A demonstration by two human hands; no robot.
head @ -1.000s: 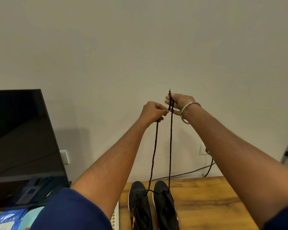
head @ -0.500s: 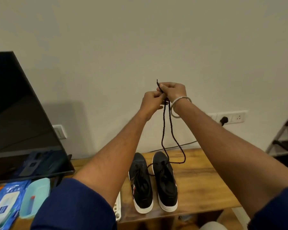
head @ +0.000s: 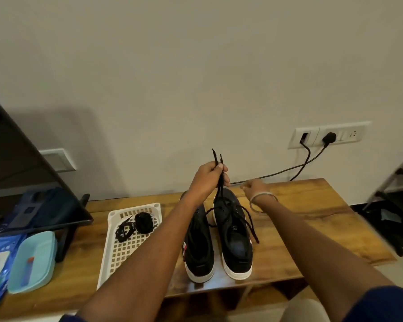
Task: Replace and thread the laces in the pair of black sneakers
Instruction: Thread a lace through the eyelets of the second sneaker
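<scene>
- Since the right hand [head: 254,189] let go of the lace ends a moment ago, the left hand [head: 207,180] alone pinches both tips, which stick up above its fingers; both hands were up by the wall before, now low over the shoes.
- R hand: loosely curled, holds nothing, just right of the lace [head: 233,212].
- Lace runs down from L grip into the right shoe [head: 234,233], slack loops over its opening; prob. ends evened, next eyelets pending.
- Left shoe [head: 199,242] partly behind the forearm; lacing unclear.
- Counts: 2 shoes side by side on the table [head: 312,219]; 1 lace in hand, 2 tips; 1 basket [head: 126,249] w/ 2 lace bundles [head: 135,225]; 1 teal box [head: 33,259].
</scene>
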